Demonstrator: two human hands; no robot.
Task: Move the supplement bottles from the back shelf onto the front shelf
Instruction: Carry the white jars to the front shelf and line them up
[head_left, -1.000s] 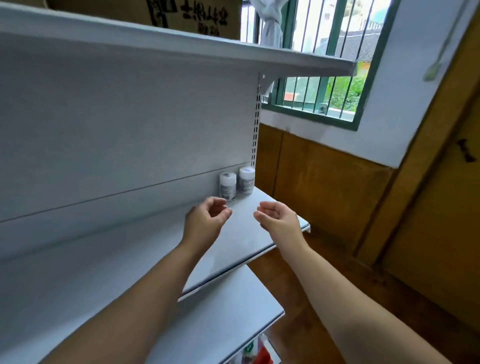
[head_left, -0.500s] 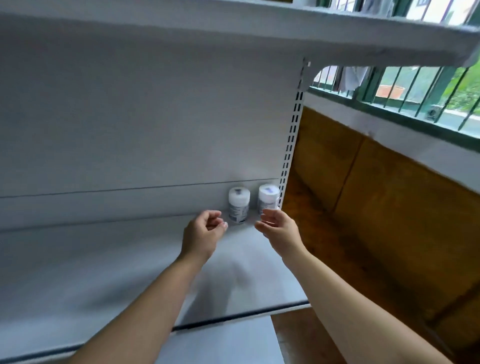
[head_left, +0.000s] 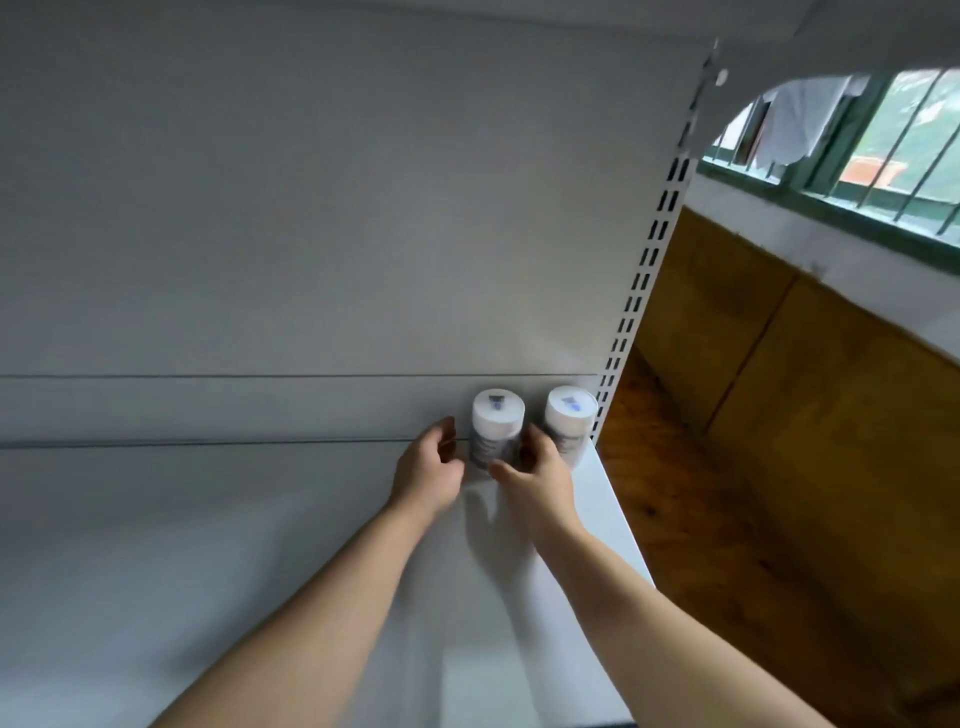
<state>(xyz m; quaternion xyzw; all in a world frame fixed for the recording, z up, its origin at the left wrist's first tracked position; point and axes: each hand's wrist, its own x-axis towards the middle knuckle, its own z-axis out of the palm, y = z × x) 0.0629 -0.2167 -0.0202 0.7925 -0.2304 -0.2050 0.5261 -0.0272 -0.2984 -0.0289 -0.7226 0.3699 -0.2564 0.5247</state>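
Observation:
Two white supplement bottles with white caps stand side by side at the back right corner of a white shelf (head_left: 218, 545). My left hand (head_left: 428, 470) is just left of the left bottle (head_left: 496, 426), fingers curled, a small gap between them. My right hand (head_left: 537, 480) is in front of the gap between the bottles, fingers reaching between the left bottle and the right bottle (head_left: 569, 418). Whether the right fingers touch the bottles is blurred. Neither bottle is lifted.
The shelf's white back panel (head_left: 311, 208) rises behind the bottles, with a slotted upright (head_left: 644, 270) at its right end. Another shelf hangs overhead. To the right are a wooden wall panel (head_left: 810, 395), wooden floor and a green barred window (head_left: 852, 145).
Both hands have moved forward to the bottles at the back of the shelf. The camera has moved closer and tilted down.

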